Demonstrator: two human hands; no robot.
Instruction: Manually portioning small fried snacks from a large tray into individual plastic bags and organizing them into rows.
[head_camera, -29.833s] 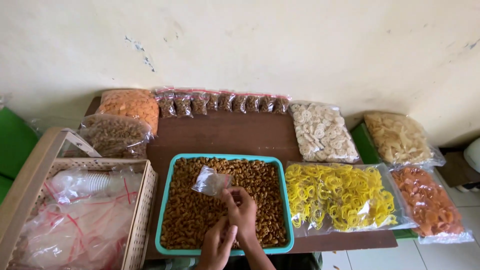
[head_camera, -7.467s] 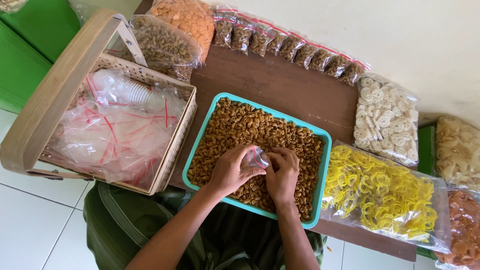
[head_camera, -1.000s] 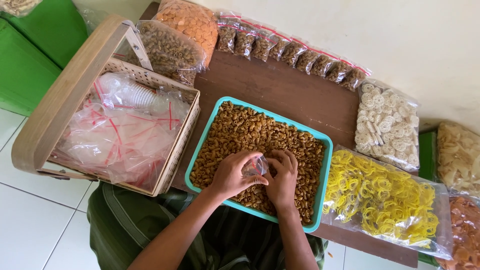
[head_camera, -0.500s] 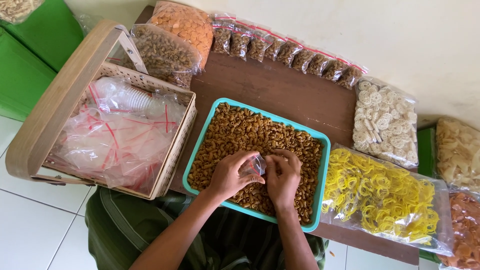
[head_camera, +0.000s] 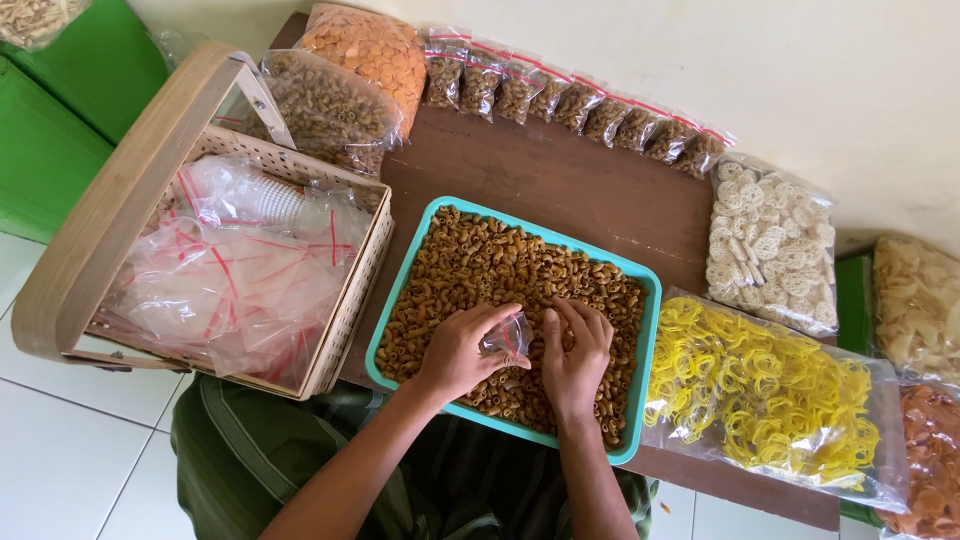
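Little has shifted since half a second ago: both hands stay over the near half of the tray with the small bag between them, and only the view has slid slightly. Between the fingertips, the small clear bag (head_camera: 508, 336) with its red zip strip stands pinched, mouth side up as far as can be told; the plastic is crumpled, so its opening is hard to read. Left hand (head_camera: 463, 348) curls around the bag from the left, thumb and forefinger closed on its edge, the other fingers folded beneath. Right hand (head_camera: 577, 352) comes in from the right, fingers bent and spread, their tips at the bag's right edge and resting on the snacks; whether it pinches the plastic or merely touches it cannot be told. The bag thus lies between the two hands, closer into the left palm, its long axis running roughly up and away from the person. Directly beneath, brown curled snacks (head_camera: 500, 280) fill the teal tray (head_camera: 650, 370), which sits on the brown table (head_camera: 560, 190). Left of the tray, touching it, stands a woven basket (head_camera: 360, 290) heaped with empty clear bags. Right of the tray lies a large bag of yellow rings (head_camera: 770, 400). Along the far table edge, a row of filled small packets (head_camera: 590, 110) leans by the wall.
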